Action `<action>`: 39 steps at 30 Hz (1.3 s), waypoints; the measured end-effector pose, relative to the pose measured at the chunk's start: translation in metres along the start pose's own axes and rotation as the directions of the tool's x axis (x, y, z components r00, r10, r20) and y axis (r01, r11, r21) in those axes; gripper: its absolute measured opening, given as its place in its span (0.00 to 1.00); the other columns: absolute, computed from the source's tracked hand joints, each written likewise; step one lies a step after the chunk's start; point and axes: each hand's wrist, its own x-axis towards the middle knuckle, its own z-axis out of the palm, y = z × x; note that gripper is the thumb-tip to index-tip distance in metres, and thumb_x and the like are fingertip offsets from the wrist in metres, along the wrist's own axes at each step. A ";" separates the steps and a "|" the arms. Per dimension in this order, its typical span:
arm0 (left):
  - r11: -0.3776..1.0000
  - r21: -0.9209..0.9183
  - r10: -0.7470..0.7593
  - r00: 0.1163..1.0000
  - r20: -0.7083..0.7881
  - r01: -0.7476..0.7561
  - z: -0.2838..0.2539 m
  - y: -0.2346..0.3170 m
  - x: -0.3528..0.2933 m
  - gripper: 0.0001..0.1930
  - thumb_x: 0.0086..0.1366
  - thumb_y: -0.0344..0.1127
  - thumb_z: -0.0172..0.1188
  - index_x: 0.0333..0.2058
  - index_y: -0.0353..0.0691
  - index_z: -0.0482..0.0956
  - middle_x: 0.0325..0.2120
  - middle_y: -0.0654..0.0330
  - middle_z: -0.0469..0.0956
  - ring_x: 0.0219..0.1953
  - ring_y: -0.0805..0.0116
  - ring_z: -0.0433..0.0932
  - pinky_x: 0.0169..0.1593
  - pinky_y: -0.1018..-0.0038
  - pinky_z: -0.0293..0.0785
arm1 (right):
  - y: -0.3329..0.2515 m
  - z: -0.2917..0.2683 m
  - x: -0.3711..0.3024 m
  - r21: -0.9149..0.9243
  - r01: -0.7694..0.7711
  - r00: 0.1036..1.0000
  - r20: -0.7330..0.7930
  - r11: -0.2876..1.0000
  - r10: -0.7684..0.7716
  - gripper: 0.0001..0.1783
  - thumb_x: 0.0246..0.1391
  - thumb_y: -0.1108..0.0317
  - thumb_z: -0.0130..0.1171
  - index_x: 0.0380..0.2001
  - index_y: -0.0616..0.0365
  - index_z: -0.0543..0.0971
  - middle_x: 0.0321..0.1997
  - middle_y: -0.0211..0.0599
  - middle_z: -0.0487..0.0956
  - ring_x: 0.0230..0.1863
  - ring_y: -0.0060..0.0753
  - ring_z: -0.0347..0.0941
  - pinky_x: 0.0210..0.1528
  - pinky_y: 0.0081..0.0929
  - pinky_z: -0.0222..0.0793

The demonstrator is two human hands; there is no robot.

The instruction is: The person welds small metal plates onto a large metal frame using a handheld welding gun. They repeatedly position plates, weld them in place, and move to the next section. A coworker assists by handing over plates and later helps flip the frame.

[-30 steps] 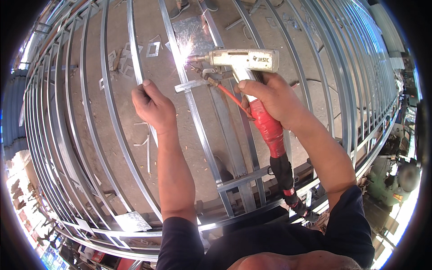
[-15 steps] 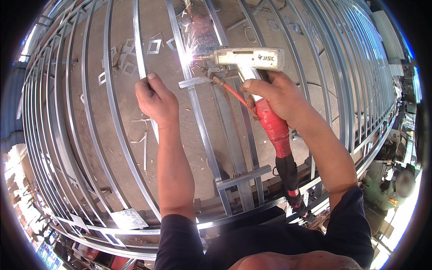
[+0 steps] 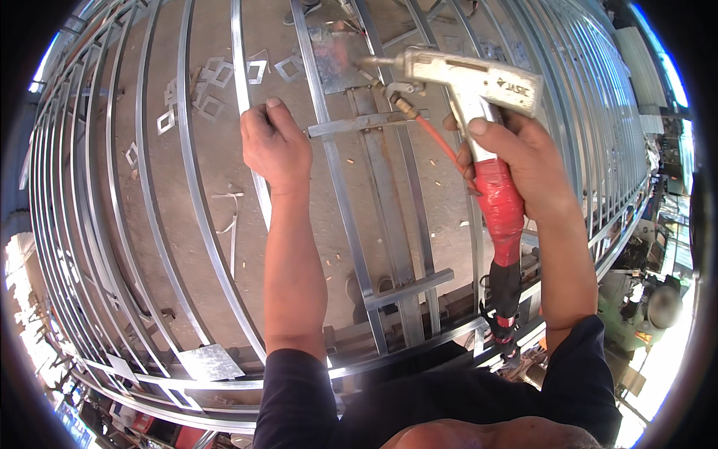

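A torch [image 3: 475, 77] is grasped by the fingers of the right hand [image 3: 529, 156] and held over the metal frame [image 3: 346, 217], in from its near edge. One bar [image 3: 240, 56] is clasped in the left hand's [image 3: 278, 151] curled fingers.

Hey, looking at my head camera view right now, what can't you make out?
All in the head view:
- Welding torch: part of its handle is covered by the right hand.
- Torch nozzle: blurred, so its tip is unclear.
- Metal bar: one stretch is hidden behind the left hand.
- Shoe: its wearer is cut off by the top edge.
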 end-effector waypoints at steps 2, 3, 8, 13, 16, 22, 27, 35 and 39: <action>0.999 -0.028 -0.029 0.999 0.031 0.030 -0.002 0.002 0.000 0.16 0.73 0.42 0.57 0.30 0.36 0.76 0.28 0.54 0.78 0.29 0.53 0.78 0.35 0.60 0.72 | 0.000 0.000 -0.002 -0.022 0.068 0.998 -0.017 0.997 -0.068 0.23 0.63 0.54 0.64 0.47 0.66 0.79 0.33 0.39 0.82 0.28 0.25 0.79 0.29 0.26 0.78; 0.999 -0.033 -0.016 0.999 0.044 0.017 -0.001 0.002 0.000 0.15 0.73 0.42 0.57 0.30 0.36 0.76 0.27 0.55 0.78 0.29 0.53 0.78 0.35 0.60 0.73 | -0.003 0.001 -0.003 -0.048 0.076 0.997 -0.025 0.996 -0.078 0.24 0.63 0.54 0.64 0.48 0.67 0.79 0.33 0.38 0.82 0.28 0.25 0.78 0.29 0.26 0.78; 0.999 -0.013 0.041 0.993 0.109 -0.039 0.004 0.001 -0.001 0.12 0.69 0.39 0.59 0.27 0.41 0.75 0.25 0.58 0.77 0.27 0.53 0.78 0.29 0.59 0.72 | 0.005 0.040 -0.010 -0.323 0.128 0.934 -0.278 0.938 -0.224 0.27 0.65 0.47 0.61 0.50 0.64 0.80 0.31 0.35 0.83 0.28 0.25 0.78 0.30 0.29 0.76; 0.999 -0.033 0.026 0.960 0.277 -0.018 0.001 -0.002 -0.005 0.12 0.70 0.42 0.58 0.32 0.41 0.77 0.30 0.56 0.81 0.32 0.51 0.81 0.33 0.57 0.76 | 0.025 0.069 -0.005 -0.508 0.033 0.945 -0.264 0.861 -0.192 0.29 0.66 0.46 0.60 0.48 0.65 0.78 0.25 0.38 0.80 0.27 0.30 0.78 0.33 0.33 0.74; 0.997 0.046 -0.069 0.900 0.431 0.054 -0.001 -0.003 -0.005 0.13 0.71 0.46 0.56 0.36 0.41 0.77 0.34 0.55 0.83 0.36 0.49 0.83 0.36 0.55 0.78 | 0.036 0.080 -0.001 -0.539 0.007 0.940 -0.283 0.842 -0.189 0.29 0.66 0.45 0.60 0.49 0.66 0.77 0.25 0.37 0.80 0.27 0.33 0.78 0.34 0.36 0.73; 0.995 0.058 -0.097 0.863 0.496 0.078 -0.006 -0.006 -0.006 0.14 0.72 0.47 0.54 0.40 0.42 0.78 0.36 0.55 0.84 0.37 0.48 0.83 0.38 0.54 0.78 | 0.058 0.086 0.007 -0.660 0.039 0.904 -0.297 0.750 -0.308 0.25 0.68 0.49 0.58 0.51 0.64 0.79 0.29 0.33 0.80 0.30 0.24 0.76 0.34 0.29 0.73; 0.995 0.035 -0.103 0.877 0.469 0.098 -0.009 -0.006 -0.005 0.14 0.72 0.47 0.54 0.40 0.42 0.78 0.38 0.53 0.84 0.37 0.48 0.84 0.38 0.54 0.79 | 0.053 0.101 0.005 -0.722 0.001 0.910 -0.286 0.691 -0.300 0.27 0.69 0.48 0.56 0.51 0.65 0.79 0.29 0.36 0.81 0.31 0.27 0.78 0.35 0.32 0.73; 0.992 -0.013 -0.106 0.891 0.441 0.124 -0.012 -0.005 -0.002 0.15 0.72 0.47 0.55 0.39 0.40 0.77 0.38 0.52 0.84 0.35 0.47 0.84 0.36 0.55 0.79 | 0.042 0.116 0.003 -0.805 -0.022 0.890 -0.285 0.592 -0.355 0.29 0.67 0.45 0.57 0.47 0.66 0.79 0.30 0.42 0.81 0.32 0.37 0.79 0.37 0.38 0.74; 0.984 -0.037 -0.139 0.883 0.447 0.174 -0.013 -0.004 -0.001 0.14 0.73 0.47 0.54 0.40 0.41 0.78 0.37 0.49 0.83 0.37 0.43 0.82 0.38 0.51 0.77 | 0.036 0.117 0.003 -0.796 -0.045 0.906 -0.287 0.604 -0.311 0.29 0.67 0.45 0.57 0.42 0.66 0.79 0.28 0.41 0.81 0.30 0.36 0.78 0.35 0.38 0.73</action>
